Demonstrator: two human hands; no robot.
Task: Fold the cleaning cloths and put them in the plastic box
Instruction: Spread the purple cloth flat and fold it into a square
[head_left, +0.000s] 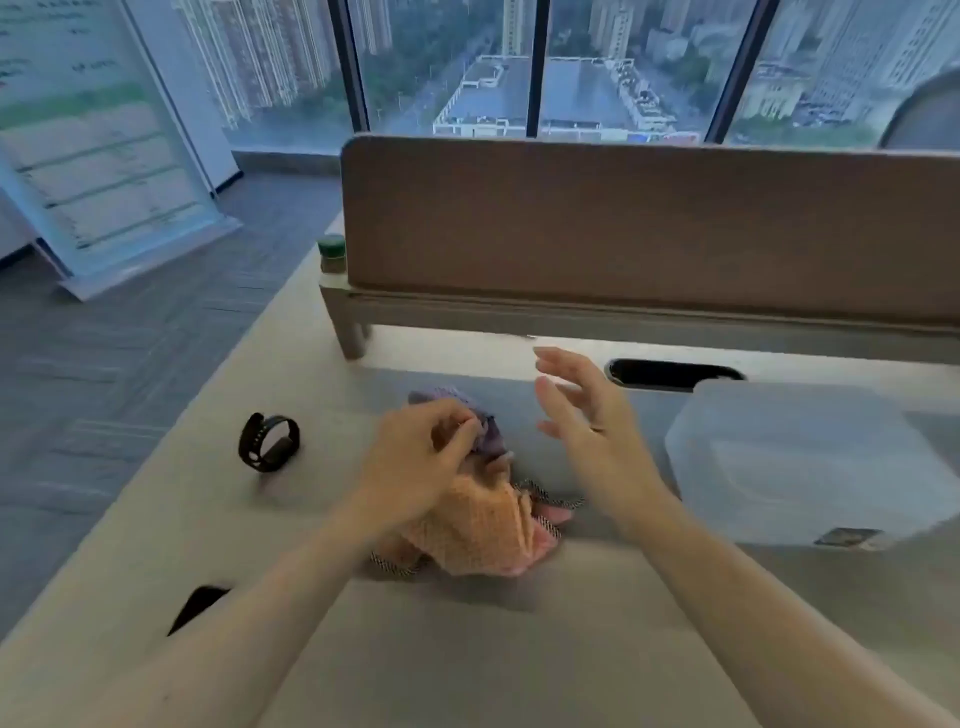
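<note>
The cloths (498, 540) lie unfolded in one crumpled pile at the centre of the desk (467, 665).

Pile layout: purple cloth (491, 436) at 12 o'clock, orange cloth (472, 519) at 6 o'clock, with a pink edge showing at 4 o'clock.

Left hand (415, 460): fingers curled, pinching the purple cloth at the top of the pile.

Right hand (587, 415): fingers straight and spread, holding nothing, raised just beside the pile at 2 o'clock.

The box (810, 457) is translucent. It stands on the desk at 3 o'clock from the pile, apart from it.

A watch (268, 441) stands on its edge at 9 o'clock. A green-lidded jar (331, 254) sits at 11 o'clock, at the left end of the divider (649, 223).
</note>
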